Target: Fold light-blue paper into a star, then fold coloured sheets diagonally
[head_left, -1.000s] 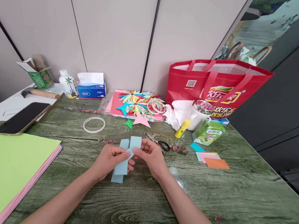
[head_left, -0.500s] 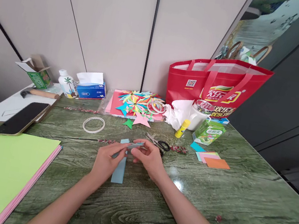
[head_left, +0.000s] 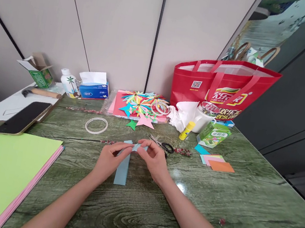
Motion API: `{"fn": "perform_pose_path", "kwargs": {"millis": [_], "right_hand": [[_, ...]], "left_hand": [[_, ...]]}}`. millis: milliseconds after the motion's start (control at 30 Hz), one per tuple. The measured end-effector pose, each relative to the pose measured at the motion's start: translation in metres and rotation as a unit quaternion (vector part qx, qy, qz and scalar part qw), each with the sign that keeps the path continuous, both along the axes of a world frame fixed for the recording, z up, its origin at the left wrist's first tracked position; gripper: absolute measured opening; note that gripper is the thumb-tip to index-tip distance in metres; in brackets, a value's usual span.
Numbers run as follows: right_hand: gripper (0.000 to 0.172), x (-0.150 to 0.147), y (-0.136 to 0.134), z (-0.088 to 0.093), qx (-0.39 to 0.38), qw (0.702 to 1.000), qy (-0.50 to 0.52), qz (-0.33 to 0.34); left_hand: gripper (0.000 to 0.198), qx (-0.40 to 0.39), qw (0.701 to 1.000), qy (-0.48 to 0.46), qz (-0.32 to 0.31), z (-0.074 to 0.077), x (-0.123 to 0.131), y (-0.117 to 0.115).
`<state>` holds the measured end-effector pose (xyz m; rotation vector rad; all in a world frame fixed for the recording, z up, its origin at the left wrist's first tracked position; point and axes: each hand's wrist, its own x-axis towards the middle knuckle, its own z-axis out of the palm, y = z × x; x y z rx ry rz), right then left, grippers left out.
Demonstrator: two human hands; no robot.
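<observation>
Between my two hands is a small piece of light blue paper, pinched at both ends and partly hidden by fingers. My left hand is closed on its left end, thumb and forefinger pressed together. My right hand is closed on the right end, the thumb in front. Below the hands a light blue paper strip lies flat on the table, its upper part behind my left fingers. Just beyond my right hand lie scissors with black handles, partly covered by that hand.
Colored paper sheets and a phone lie left. A tape roll, folded paper stars, a glue stick, a white mug and a green carton stand or lie farther back. Small paper pieces rest right.
The blue paper has turned between my fingers so more of its face shows. My left fingers have shifted slightly up and right along it; both hands keep their grip.
</observation>
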<state>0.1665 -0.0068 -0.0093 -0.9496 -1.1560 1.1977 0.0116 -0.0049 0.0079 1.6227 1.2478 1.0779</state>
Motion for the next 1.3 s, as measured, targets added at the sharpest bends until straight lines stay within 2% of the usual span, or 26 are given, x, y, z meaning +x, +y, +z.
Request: {"fn": "perform_pose_path", "kwargs": {"millis": [67,167,233,367,467,533,600,700,900,1000,1067,1167,1300], "right_hand": [[0.028,-0.001,-0.001,0.001,0.006,1.0,-0.006,-0.008],[0.036,-0.001,-0.001,0.002,0.0,1.0,-0.008,-0.018],[0.035,0.0,0.0,0.001,-0.007,0.999,-0.019,-0.024],[0.027,0.003,0.001,-0.001,-0.014,0.999,-0.032,-0.031],[0.016,0.004,0.002,-0.003,-0.009,0.998,-0.057,-0.014],[0.011,0.004,0.001,-0.003,-0.002,0.998,-0.07,0.005],[0.009,0.003,0.0,-0.002,0.002,0.998,-0.066,0.017],[0.013,0.002,-0.002,-0.001,-0.007,0.998,-0.058,0.026],[0.02,0.001,-0.003,0.004,-0.023,0.997,-0.063,0.037],[0.024,-0.001,-0.003,0.003,-0.023,0.999,-0.04,0.025],[0.02,-0.003,-0.003,0.002,-0.035,0.999,-0.013,0.029],[0.018,-0.005,-0.005,0.001,-0.044,0.999,0.0,0.028],[0.013,-0.004,-0.008,-0.001,0.041,0.996,-0.078,-0.018]], "left_hand": [[0.035,-0.034,0.999,-0.032,0.016,0.001,0.0,0.0],[0.051,-0.089,0.993,-0.079,-0.01,0.003,0.001,-0.001],[0.044,-0.099,0.992,-0.074,-0.034,0.005,0.002,-0.002],[0.028,-0.062,0.995,0.012,-0.081,0.01,0.001,-0.003],[0.039,-0.064,0.99,0.038,-0.121,0.012,0.0,-0.003],[0.042,-0.106,0.986,0.004,-0.126,0.011,0.001,-0.004],[0.035,-0.165,0.976,-0.054,-0.131,0.01,0.002,-0.005],[0.031,-0.222,0.959,-0.113,-0.139,0.008,0.005,-0.007],[0.037,-0.244,0.953,-0.141,-0.112,0.008,0.009,-0.01],[0.034,-0.217,0.961,-0.158,-0.059,0.007,0.008,-0.009],[0.031,-0.192,0.967,-0.163,-0.03,0.007,0.006,-0.008],[0.03,-0.179,0.972,-0.15,-0.023,0.006,0.006,-0.007],[0.03,-0.179,0.973,-0.143,-0.019,0.007,0.007,-0.007]]}}
